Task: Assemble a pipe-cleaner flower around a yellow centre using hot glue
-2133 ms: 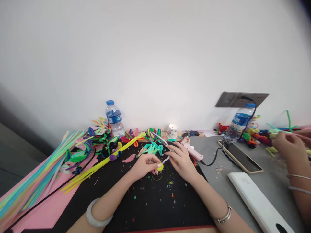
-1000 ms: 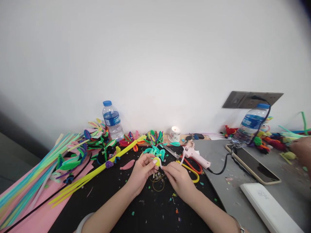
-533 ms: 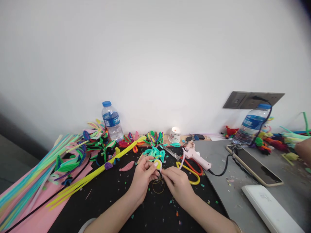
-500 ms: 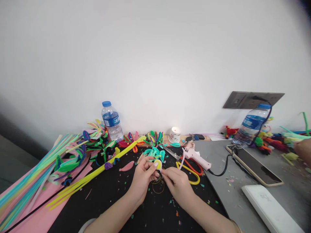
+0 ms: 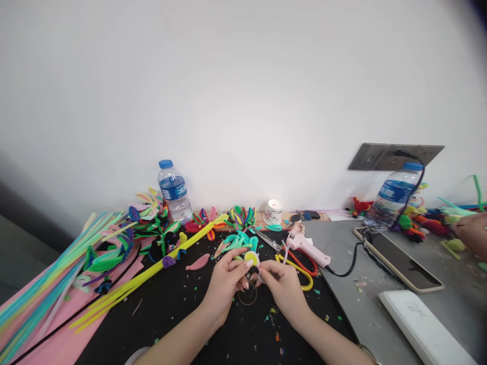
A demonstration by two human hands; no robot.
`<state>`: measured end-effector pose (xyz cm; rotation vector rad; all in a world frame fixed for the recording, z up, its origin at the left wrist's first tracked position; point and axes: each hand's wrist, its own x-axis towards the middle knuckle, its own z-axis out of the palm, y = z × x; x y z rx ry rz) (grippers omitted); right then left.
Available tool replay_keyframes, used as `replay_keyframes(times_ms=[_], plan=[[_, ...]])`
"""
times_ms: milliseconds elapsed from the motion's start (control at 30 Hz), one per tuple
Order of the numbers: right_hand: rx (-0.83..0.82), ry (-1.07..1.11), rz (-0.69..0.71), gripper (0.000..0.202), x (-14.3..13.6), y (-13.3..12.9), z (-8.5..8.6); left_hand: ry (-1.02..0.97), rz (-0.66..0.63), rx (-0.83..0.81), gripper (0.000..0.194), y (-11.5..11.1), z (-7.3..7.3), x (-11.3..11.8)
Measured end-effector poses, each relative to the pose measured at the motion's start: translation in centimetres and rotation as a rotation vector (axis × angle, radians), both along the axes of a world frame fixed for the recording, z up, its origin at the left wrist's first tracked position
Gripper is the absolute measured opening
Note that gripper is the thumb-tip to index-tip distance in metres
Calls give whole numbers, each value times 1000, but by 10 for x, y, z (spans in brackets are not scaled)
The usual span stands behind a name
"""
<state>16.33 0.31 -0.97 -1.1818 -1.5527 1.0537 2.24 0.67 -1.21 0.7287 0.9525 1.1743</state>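
Note:
My left hand (image 5: 227, 278) pinches a small round yellow and white piece (image 5: 251, 259), probably pipe cleaner, between thumb and fingers. My right hand (image 5: 282, 285) is closed at the piece's lower right edge, its thumb and forefinger pressed together; what lies between them is too small to make out. A dark bit shows under the piece, and a thin brownish wire loop (image 5: 248, 303) hangs below the fingers. Just behind my hands lie turquoise pipe-cleaner loops (image 5: 238, 240) and metal scissors (image 5: 268, 240). A pink glue gun (image 5: 310, 249) rests over red and yellow handles (image 5: 300, 274) on the right.
Yellow pipe cleaners (image 5: 152, 271) and a multicoloured bundle (image 5: 49, 284) cover the left. Water bottles (image 5: 174, 190) (image 5: 395, 195) stand by the wall, with a paper cup (image 5: 273, 213) between. On the right lie a phone (image 5: 397, 258), a white power bank (image 5: 422, 324) and another person's hand (image 5: 472, 233).
The round piece has turned to show more of its yellow and white face and moved slightly right. My right fingers have shifted closer around its edge. The other person's hand has moved lower.

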Motion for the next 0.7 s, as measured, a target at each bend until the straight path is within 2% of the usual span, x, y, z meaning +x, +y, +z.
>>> replay_keyframes(times_ms=[133,300,433,700], plan=[[-72,98,13,19,2,2,1,98,-21,44,47,0,2,-1],[-81,125,18,20,4,1,4,228,-22,133,46,1,-3,-3],[-88,166,41,18,4,1,7,256,-10,182,42,2,-5,-3],[-143,197,74,19,8,3,6,269,-30,206,42,0,-1,-3]])
